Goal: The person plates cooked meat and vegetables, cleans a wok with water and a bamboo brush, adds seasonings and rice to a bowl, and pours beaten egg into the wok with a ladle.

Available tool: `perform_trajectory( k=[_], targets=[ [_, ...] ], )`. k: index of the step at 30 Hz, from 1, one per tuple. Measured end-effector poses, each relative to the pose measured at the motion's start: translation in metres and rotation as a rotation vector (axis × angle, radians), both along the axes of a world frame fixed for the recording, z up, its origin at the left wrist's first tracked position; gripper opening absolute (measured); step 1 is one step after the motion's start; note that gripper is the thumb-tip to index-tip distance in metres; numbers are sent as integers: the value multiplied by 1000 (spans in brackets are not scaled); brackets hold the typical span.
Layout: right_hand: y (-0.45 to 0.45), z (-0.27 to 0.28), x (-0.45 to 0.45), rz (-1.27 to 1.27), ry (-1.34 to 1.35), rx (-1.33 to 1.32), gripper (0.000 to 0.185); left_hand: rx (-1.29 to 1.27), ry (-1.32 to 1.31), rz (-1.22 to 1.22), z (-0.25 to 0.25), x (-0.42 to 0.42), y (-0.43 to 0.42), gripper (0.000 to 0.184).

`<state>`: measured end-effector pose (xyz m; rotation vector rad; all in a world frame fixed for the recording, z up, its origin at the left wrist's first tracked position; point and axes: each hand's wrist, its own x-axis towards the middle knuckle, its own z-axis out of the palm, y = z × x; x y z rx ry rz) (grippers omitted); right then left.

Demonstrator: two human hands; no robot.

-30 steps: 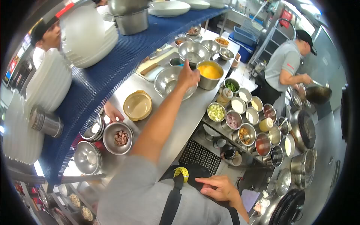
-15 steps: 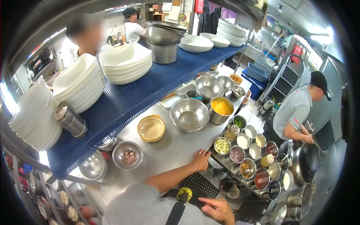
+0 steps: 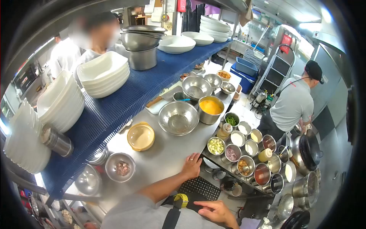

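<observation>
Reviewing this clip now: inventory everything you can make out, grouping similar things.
Counter: one, silver, centre
Tan bowl: one, tan, on the counter
Large bowl: one, silver, right of the tan bowl
Bowl of pinkish pieces: one, silver, counter's left end
Pot: one, silver, yellow contents, beside the large bowl
Ingredient containers: over a dozen, mostly silver, right of the counter
Shelf: one, blue-topped, upper left
White dishes: several stacks, white, on the shelf
Blue bins: at least two, blue, beyond the counter
Other people: at least three, pale tops, background
Left hand: one, bare, at the counter's edge
Right hand: one, bare, before the torso
</observation>
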<state>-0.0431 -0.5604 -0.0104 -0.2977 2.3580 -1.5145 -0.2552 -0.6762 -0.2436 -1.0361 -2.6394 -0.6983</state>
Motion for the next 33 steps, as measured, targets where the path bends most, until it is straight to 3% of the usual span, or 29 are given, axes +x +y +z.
perform_trajectory(
  k=[11, 15, 33],
  targets=[
    [-2, -7, -1, -24, 32, -85, 36, -5, 28, -12, -3, 0, 0, 49],
    [-11, 16, -1, -60, -23, -149, 38, 24, 36, -18, 5, 1, -1, 46],
    [-16, 17, 2, -56, 36, -102, 37, 22, 5, -4, 4, 3, -2, 42]
  ],
)
